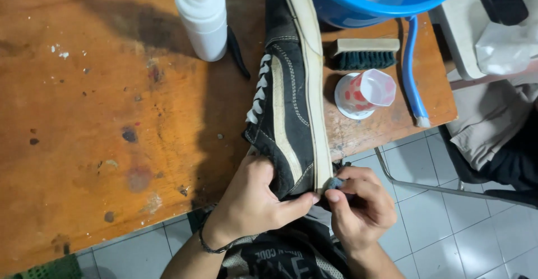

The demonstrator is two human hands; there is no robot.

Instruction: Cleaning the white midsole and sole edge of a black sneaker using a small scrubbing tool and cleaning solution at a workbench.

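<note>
Left hand (252, 200) grips black sneaker (288, 88); blue basin (336, 1) contents unclear.

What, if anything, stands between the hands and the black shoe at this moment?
Nothing visible. The left hand grips the heel of the black shoe directly. The right hand presses a small dark pad against the white sole edge; only that pad lies between its fingertips and the shoe.

Both forearms are raised from the lower edge. The left hand (252, 200) is curled in a grasp, thumb stretched rightward. The right hand (358, 200) is closed into a pinch, fingertips pressed together.
</note>
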